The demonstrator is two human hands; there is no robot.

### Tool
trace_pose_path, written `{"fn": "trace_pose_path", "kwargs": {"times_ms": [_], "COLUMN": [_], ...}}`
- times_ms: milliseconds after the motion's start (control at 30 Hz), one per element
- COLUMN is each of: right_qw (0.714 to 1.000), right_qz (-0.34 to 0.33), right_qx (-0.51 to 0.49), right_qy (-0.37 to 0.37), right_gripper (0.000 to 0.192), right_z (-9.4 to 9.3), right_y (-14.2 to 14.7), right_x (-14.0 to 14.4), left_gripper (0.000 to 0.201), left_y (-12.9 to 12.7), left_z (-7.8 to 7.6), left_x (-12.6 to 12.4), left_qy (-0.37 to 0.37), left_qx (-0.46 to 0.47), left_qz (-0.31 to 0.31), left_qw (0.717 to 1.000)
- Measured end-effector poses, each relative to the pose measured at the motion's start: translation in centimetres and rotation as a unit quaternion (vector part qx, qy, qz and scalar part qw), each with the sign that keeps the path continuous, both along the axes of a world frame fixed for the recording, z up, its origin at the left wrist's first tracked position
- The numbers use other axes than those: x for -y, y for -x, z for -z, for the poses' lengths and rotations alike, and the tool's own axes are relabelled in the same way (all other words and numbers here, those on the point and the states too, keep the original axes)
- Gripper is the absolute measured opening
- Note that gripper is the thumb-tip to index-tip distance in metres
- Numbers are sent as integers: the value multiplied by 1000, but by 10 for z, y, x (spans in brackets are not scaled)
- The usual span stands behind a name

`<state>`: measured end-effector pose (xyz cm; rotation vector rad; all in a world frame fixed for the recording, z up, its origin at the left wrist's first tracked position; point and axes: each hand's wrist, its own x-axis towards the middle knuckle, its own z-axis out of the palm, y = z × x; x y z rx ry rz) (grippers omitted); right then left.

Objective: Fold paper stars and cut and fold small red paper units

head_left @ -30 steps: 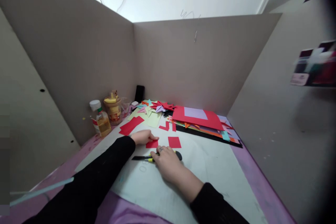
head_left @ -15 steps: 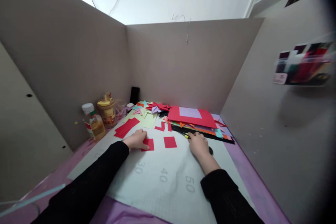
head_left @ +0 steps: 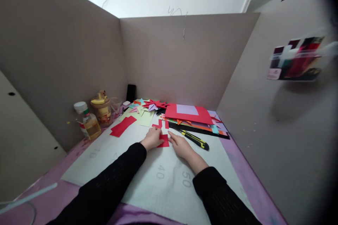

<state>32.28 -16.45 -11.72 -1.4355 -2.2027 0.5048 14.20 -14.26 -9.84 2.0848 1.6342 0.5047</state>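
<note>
A small red paper square [head_left: 165, 142] lies on the white mat [head_left: 142, 179]. My left hand [head_left: 152, 138] is closed at its left side, with thumb and fingers gripping it and hiding that part. At the square's right edge, my right hand [head_left: 181, 145] holds nothing, its fingers stretched out. A black and yellow utility knife [head_left: 195, 139] rests on the mat just beyond my right hand. Narrow red paper scraps [head_left: 167, 124] sit behind the square. Whether one or two squares are stacked I cannot tell.
Red paper strips [head_left: 123, 126] lie on the left. Folded paper stars [head_left: 155, 104] and a stack of coloured paper [head_left: 206, 115] are at the back. A bottle [head_left: 91, 126], a yellow-lidded cup [head_left: 102, 110] and a black phone [head_left: 131, 93] stand by the left partition.
My right hand has let go of the utility knife and moved left to the square. My left hand has moved right with its red square; two separate squares showed before, one shows now.
</note>
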Motion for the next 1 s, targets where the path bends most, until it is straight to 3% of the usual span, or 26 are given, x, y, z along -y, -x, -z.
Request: {"fn": "trace_pose_path", "kwargs": {"times_ms": [233,333,433,567,700,900,1000], "right_qw": [985,974,955,933,935,929,932], "right_qz": [30,44,57,60,75,66,58], "right_qx": [-170,-221,-289,-352,-342,-356,-353], "right_qy": [25,17,13,38,46,81,57], "right_gripper": [50,35,17,18,25,24,17], "right_z": [14,10,4,6,15,21,20], "right_y": [5,12,16,17,18,22,23], "right_x": [-5,-4,-3,-4,-6,-7,-6], "left_gripper": [47,38,30,18,21,23,28], "left_y": [4,4,7,16,20,14,11], "left_z": [0,-4,-8,-5,3,9,10], "left_x": [0,10,20,24,24,25,26], "left_qy": [47,-25,-109,-119,-108,-120,-127], "left_qx": [32,153,215,153,92,101,108], "left_qz": [35,73,55,4,28,36,22], "left_qw": [998,985,969,981,989,987,986]}}
